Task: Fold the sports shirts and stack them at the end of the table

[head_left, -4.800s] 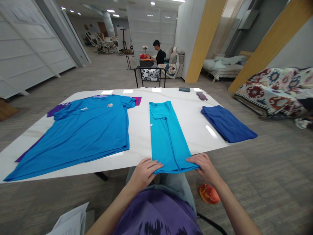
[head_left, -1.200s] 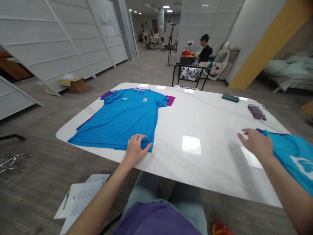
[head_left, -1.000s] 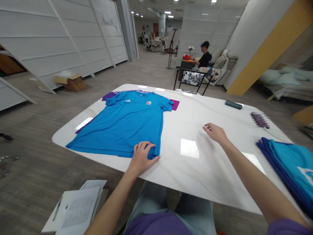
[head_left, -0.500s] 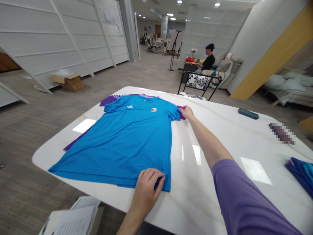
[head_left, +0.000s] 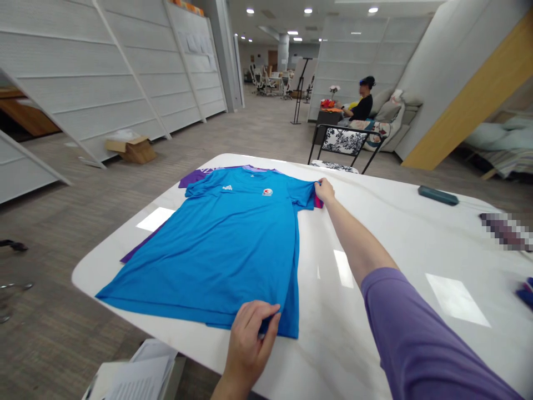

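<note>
A blue short-sleeved T-shirt (head_left: 220,244) lies spread front up on the white table, its neck toward the far edge. Beneath it a purple shirt (head_left: 194,178) shows at the left shoulder and along the left side. My left hand (head_left: 252,339) pinches the top layer of the blue T-shirt near the hem's right corner, thumb and forefinger together. At the far right my right hand (head_left: 325,190) is closed on the outer end of the blue T-shirt's sleeve. A bit of magenta cloth peeks out under that sleeve.
On the table's (head_left: 375,300) right stand a dark green case (head_left: 438,195), a blurred-out object, and dark blue cloth (head_left: 526,292) at the edge. A chair (head_left: 343,145) stands beyond the far edge. Papers (head_left: 139,372) lie below the near edge. A person (head_left: 361,105) sits farther back.
My right hand has drawn the blue sleeve outward to the right, covering more of the magenta cloth. My left hand now pulls the front layer near the hem slightly leftward. The view has shifted.
</note>
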The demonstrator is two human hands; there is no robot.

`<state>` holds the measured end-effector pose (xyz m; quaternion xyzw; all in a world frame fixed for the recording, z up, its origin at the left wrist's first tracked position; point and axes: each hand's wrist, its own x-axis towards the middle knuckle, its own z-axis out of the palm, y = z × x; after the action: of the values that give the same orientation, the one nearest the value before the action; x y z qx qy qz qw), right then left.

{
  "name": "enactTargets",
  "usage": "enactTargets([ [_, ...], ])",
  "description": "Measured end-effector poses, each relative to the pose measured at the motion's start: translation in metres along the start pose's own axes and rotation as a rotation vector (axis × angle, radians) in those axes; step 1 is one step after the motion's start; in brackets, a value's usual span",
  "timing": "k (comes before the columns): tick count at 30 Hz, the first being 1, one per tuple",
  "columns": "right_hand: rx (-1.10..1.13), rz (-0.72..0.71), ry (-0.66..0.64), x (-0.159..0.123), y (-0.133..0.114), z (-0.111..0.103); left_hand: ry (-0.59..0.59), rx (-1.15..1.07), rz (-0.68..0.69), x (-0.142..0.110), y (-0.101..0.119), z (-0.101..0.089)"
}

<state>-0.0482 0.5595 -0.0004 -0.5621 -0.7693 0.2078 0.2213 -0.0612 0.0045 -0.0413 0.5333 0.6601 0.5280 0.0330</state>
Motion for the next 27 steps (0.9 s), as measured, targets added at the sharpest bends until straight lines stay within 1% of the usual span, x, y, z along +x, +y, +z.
enactTargets([
  [4,0.135,0.01,0.018,0.004,-0.001,-0.017,-0.004,-0.025,0.045,-0.002,0.005,0.002],
  [8,0.232,-0.022,0.002,-0.004,-0.004,-0.026,-0.071,0.005,0.158,-0.004,0.023,0.004],
  [10,0.265,-0.073,-0.021,-0.011,-0.006,-0.025,-0.103,0.038,0.189,-0.005,0.035,0.005],
  [12,0.291,-0.13,-0.054,-0.018,-0.009,-0.021,-0.111,0.067,0.204,-0.006,0.044,0.007],
  [16,0.327,-0.213,-0.083,-0.028,-0.009,-0.011,-0.146,0.115,0.223,-0.008,0.051,0.009],
  [19,0.342,-0.231,-0.059,-0.028,-0.001,-0.01,-0.188,0.133,0.229,-0.009,0.052,0.01],
  [21,0.347,-0.225,-0.041,-0.024,0.007,-0.014,-0.227,0.147,0.242,-0.008,0.057,0.01],
  [24,0.342,-0.205,-0.037,-0.018,0.025,-0.027,-0.298,0.172,0.32,-0.005,0.074,0.013],
  [27,0.32,-0.172,-0.054,-0.014,0.049,-0.047,-0.384,0.191,0.418,-0.003,0.097,0.024],
])
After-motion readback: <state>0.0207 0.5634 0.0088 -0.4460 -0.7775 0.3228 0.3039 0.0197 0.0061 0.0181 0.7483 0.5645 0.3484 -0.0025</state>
